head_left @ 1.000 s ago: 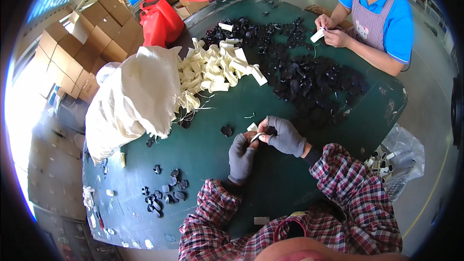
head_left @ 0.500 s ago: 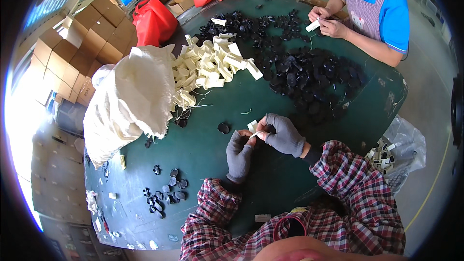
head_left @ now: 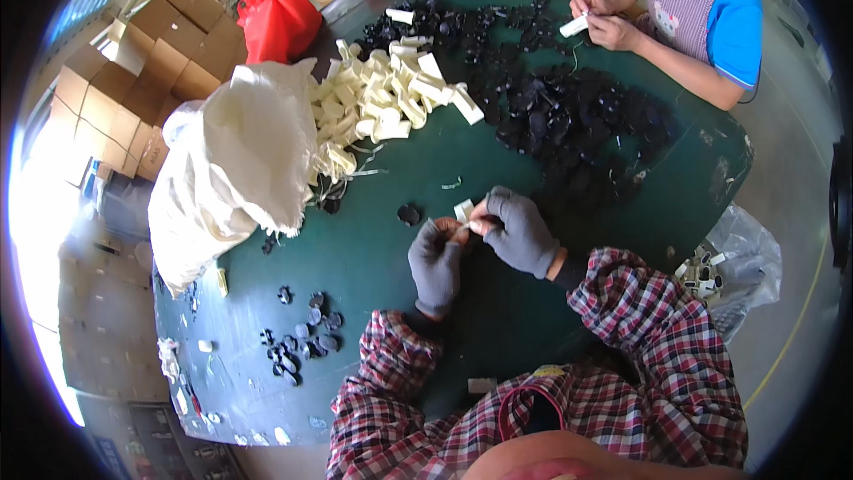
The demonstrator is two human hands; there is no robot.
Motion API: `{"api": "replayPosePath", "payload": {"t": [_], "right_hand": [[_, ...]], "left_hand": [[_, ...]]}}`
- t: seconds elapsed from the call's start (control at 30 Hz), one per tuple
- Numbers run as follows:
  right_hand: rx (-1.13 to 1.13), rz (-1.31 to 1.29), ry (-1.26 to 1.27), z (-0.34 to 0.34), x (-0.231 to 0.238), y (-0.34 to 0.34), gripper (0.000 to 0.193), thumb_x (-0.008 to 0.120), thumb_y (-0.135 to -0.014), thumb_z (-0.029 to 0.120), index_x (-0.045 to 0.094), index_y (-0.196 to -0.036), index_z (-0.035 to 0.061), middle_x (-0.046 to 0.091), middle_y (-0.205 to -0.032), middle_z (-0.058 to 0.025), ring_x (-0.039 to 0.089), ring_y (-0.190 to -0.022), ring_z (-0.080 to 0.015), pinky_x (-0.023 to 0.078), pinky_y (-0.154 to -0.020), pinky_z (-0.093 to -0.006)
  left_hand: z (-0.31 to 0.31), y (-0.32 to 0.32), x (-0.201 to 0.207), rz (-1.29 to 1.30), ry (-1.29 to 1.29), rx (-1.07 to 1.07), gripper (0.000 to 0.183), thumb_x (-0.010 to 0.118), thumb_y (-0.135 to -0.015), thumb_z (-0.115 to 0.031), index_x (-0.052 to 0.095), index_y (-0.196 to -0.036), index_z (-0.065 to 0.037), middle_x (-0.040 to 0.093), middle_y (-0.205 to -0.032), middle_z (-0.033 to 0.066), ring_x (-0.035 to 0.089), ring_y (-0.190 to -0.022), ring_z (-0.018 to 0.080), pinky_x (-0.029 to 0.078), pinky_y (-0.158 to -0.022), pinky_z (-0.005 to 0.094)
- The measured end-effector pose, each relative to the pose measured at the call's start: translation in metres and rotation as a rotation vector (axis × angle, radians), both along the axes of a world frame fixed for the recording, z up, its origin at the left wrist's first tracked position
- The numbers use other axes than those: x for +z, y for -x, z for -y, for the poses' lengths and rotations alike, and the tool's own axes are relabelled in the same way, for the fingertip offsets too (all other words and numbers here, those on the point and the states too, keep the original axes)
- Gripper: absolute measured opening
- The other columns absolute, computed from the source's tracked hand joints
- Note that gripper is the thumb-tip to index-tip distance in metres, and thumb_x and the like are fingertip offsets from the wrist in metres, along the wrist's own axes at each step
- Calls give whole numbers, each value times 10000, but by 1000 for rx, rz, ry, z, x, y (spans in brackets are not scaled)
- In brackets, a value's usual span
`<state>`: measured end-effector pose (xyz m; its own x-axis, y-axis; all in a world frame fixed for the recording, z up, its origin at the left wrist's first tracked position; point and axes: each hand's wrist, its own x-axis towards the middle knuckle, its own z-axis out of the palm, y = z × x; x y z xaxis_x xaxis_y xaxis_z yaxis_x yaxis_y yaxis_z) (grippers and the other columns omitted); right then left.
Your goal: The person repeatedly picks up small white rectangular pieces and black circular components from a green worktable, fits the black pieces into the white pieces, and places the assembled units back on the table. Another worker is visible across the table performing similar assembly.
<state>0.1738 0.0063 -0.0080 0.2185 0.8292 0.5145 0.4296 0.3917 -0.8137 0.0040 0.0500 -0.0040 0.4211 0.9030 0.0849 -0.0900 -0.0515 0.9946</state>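
Both of my hands wear grey fingerless gloves and meet over the middle of the green table [head_left: 373,240]. Between them is a small cream plastic piece [head_left: 464,210], its blocky end sticking up past the fingertips. My left hand [head_left: 435,265] is closed, pinching the piece from the left. From the right, the thumb and fingers of my right hand [head_left: 520,233] pinch it too. The fingers hide most of its lower part. A round black plastic part [head_left: 409,214] lies just left of the piece, and a short pale thread [head_left: 452,183] lies beyond it.
A heap of cream plastic pieces [head_left: 391,93] spills by a white woven sack [head_left: 235,160]. Black parts [head_left: 569,116] are piled across the far side; a smaller black group [head_left: 302,338] lies near left. A co-worker [head_left: 702,27] handles a cream piece. A clear plastic bag [head_left: 737,258] hangs at right.
The view has shifted slightly, so the table sits a little higher in it. My hands keep their pinch on the cream piece, with only slight finger movement.
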Motion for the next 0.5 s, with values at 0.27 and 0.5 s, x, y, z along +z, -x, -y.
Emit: {"api": "replayPosePath", "payload": {"t": [0.27, 0.5], "right_hand": [[-9, 183, -25, -15, -15, -18, 142, 764, -826, 80, 740, -965, 63, 678, -1003, -102, 676, -940, -305, 552, -798, -372], [61, 353, -27, -7, -1, -16, 318, 770, -863, 68, 679, -1167, 52, 653, -1056, -58, 676, -960, -203, 568, -825, -294]], "left_hand": [[-17, -8, -17, 23, -46, 2, 92, 668, -963, -19, 687, -1042, 25, 678, -906, 13, 593, -800, 77, 494, -733, 233], [-20, 5, -18, 113, -177, -66, 243, 536, -1020, -25, 623, -1241, 27, 669, -1120, 65, 621, -1058, 148, 484, -984, 296]]}}
